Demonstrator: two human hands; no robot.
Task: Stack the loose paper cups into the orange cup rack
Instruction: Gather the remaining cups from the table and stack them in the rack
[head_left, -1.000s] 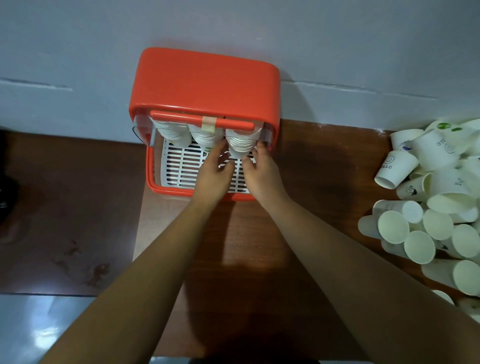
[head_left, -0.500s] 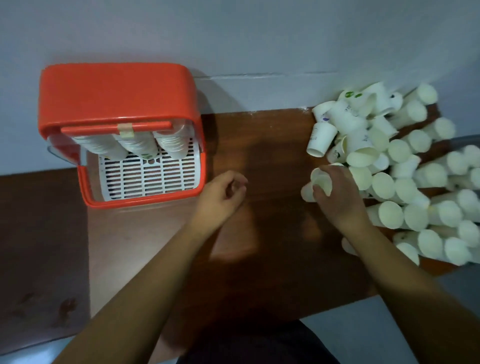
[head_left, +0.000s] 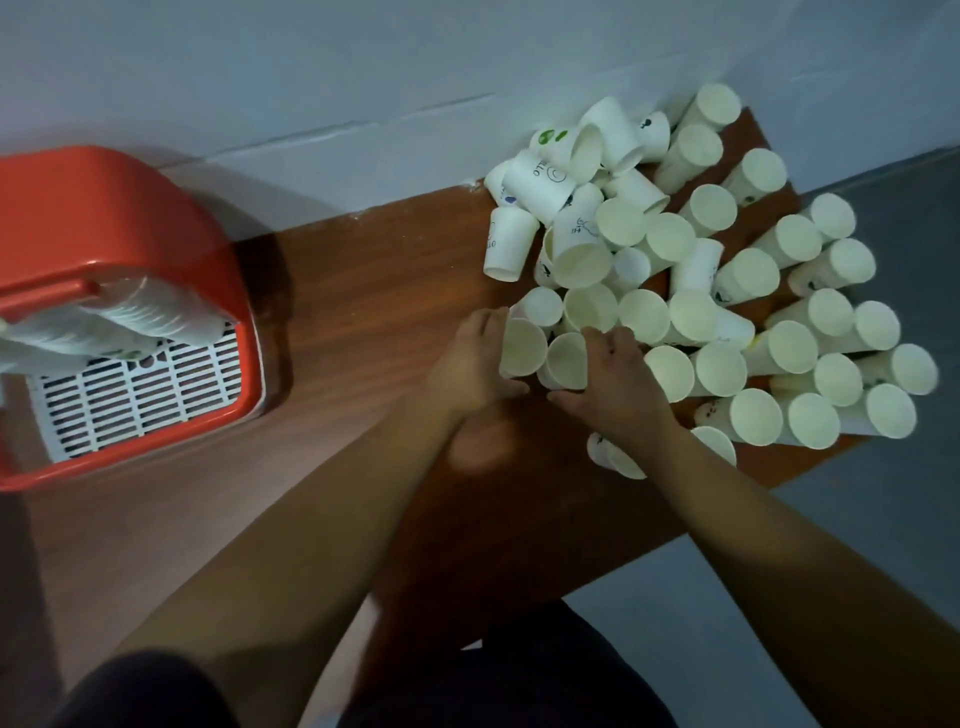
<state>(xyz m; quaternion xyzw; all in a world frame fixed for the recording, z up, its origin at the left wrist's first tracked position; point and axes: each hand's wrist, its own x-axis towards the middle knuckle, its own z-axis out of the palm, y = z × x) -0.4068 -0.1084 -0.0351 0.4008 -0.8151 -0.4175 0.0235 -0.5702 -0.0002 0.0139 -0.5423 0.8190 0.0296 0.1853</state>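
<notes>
A big heap of loose white paper cups (head_left: 727, 291) lies on its sides on the right half of the brown table. My left hand (head_left: 475, 364) curls round one cup (head_left: 522, 347) at the heap's near-left edge. Beside it my right hand (head_left: 618, 384) grips a second cup (head_left: 566, 361), fingers over its top and thumb under it. The orange cup rack (head_left: 104, 223) stands at the far left against the wall, with stacks of nested cups (head_left: 140, 317) lying inside above its white slatted tray (head_left: 135, 395).
The brown wooden table (head_left: 363, 291) meets a pale wall at the back. Its right corner ends just past the heap, with grey floor (head_left: 857, 545) beyond. One cup (head_left: 613, 457) lies under my right forearm near the front edge.
My view swung right from the rack to the heap. Both hands left the rack and crossed the table; each now holds a cup at the heap's near edge.
</notes>
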